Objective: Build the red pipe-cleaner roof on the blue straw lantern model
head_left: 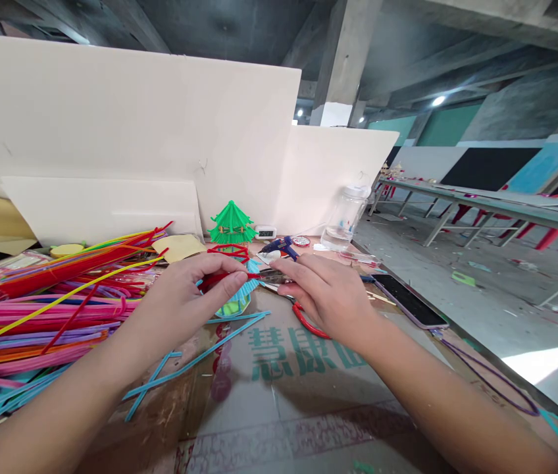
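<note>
My left hand (204,289) is closed in a pinch on a red pipe cleaner (254,276), its end pointing right. Closed around a pair of pliers (273,277) is my right hand (331,293); the dark jaws meet the red stem's end, and the handles are mostly hidden by the fingers. Just behind the hands stands a small model with a green pointed roof (232,224) and a red frame (229,251). Its light blue and green lower part (236,304) shows below my left fingers. Scissors with red handles (307,321) lie under my right hand.
Bundles of coloured pipe cleaners (52,316) cover the left side. Loose blue stems (200,359) lie in front on cardboard (279,408). A glue gun (279,246), small digital clock (266,232) and clear jar (345,220) stand behind; a phone (410,301) lies right, near the table edge.
</note>
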`<state>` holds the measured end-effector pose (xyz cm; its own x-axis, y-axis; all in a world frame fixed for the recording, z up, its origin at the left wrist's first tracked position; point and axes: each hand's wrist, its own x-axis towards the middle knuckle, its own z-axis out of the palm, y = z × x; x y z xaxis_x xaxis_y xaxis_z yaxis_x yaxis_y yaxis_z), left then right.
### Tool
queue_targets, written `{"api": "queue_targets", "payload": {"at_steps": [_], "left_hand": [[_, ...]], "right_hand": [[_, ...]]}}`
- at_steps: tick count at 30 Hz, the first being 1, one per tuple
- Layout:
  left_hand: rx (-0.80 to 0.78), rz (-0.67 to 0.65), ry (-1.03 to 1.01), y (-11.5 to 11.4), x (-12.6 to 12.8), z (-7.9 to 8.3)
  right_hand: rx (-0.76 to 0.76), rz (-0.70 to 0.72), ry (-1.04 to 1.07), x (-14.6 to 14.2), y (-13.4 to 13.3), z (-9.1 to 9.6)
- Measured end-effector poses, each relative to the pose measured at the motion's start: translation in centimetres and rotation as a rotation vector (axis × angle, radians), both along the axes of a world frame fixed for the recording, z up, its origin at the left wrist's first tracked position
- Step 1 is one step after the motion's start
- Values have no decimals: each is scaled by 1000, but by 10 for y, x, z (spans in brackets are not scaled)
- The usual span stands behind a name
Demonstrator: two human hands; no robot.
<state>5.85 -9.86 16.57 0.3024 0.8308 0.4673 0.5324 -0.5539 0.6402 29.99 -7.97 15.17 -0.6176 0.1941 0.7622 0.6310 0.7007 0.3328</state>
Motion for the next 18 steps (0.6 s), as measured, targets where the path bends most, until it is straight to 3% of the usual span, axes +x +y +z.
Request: {"api": "queue_targets", "payload": {"at_steps": [10, 18], "left_hand": [[-33, 11, 3, 1, 0, 1], [102, 54, 55, 1, -2, 3]], "right_hand": [[-19, 32, -7, 0, 0, 0], [-68, 11, 43, 4, -3, 6]]}}
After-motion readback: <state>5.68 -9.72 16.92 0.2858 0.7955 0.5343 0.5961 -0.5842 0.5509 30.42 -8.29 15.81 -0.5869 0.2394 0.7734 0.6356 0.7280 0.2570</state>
